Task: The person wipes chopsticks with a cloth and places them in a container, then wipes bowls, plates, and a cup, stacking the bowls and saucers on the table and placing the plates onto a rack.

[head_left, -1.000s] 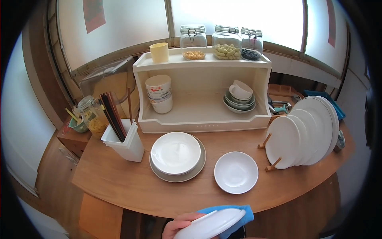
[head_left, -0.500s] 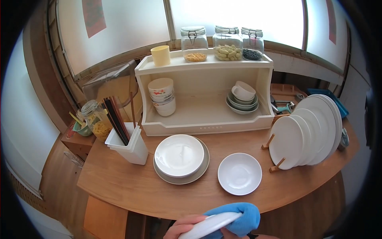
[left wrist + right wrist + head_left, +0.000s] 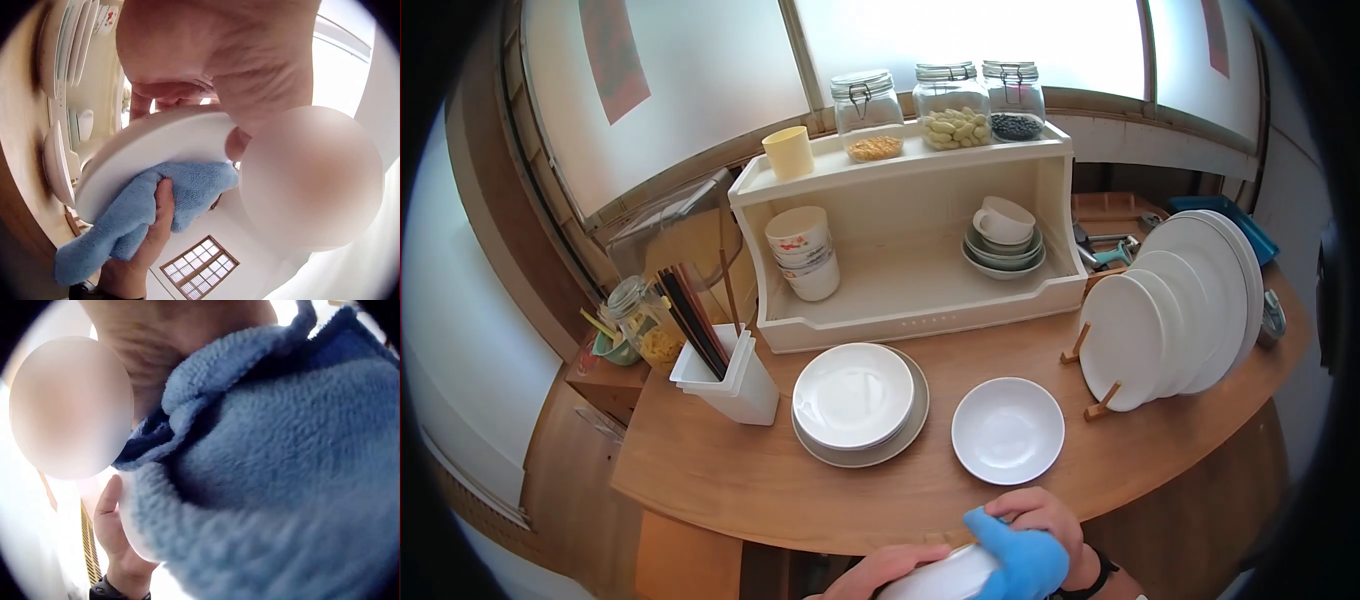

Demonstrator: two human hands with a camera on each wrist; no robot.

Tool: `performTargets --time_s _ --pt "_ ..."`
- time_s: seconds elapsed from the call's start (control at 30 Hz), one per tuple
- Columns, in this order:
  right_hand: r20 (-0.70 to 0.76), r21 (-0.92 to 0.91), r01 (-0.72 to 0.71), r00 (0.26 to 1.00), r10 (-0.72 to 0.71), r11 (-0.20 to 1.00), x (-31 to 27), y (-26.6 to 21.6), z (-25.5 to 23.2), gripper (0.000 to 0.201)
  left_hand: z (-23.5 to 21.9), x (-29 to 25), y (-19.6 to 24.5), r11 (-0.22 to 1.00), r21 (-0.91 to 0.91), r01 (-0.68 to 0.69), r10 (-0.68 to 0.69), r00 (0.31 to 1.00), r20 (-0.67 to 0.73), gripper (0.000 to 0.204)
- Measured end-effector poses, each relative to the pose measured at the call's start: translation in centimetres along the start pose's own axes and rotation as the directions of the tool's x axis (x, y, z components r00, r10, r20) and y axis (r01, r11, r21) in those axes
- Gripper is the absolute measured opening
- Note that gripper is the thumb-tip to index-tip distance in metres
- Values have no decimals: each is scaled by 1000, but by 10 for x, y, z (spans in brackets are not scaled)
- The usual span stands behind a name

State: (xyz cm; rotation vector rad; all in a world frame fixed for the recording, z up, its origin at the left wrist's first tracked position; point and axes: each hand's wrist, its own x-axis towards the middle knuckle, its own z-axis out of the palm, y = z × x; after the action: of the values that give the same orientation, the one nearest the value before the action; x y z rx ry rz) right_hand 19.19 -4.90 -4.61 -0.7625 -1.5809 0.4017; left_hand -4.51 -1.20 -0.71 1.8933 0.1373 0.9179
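Observation:
At the near edge of the table my left hand [image 3: 887, 570] grips a white plate [image 3: 948, 578] by its rim. In the left wrist view, the plate [image 3: 156, 140] is tilted, with the thumb on one side and fingers on the other. My right hand [image 3: 1050, 515] holds a blue cloth [image 3: 1028, 562] folded over the plate's far edge. The thumb presses the cloth [image 3: 131, 212] against the plate's underside in the left wrist view. The cloth [image 3: 294, 444] fills most of the right wrist view and hides much of the plate there.
A white bowl [image 3: 1008, 430] and a stack of white dishes [image 3: 853, 395] stand on the table [image 3: 730, 490]. Upright plates [image 3: 1122, 345] fill a rack at right. Chopsticks stand in a white holder [image 3: 750, 385] at left. Behind is a cream shelf [image 3: 900, 250] with bowls, cups and jars.
My right hand has come up into view over the plate's far edge, bringing the cloth around it. The plate has shifted slightly right and lower. The head view has tilted a little.

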Motion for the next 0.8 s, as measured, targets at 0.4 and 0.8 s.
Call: performTargets --time_s 0.4,0.8 --pt "49 403 -456 876 479 793 -31 -24 76 46 50 -21 -26 952 -172 -254 123 830 -545 66" --pt "50 -8 -233 971 233 973 -1 -24 42 42 14 -20 -4 971 -212 109 -179 921 -345 57"
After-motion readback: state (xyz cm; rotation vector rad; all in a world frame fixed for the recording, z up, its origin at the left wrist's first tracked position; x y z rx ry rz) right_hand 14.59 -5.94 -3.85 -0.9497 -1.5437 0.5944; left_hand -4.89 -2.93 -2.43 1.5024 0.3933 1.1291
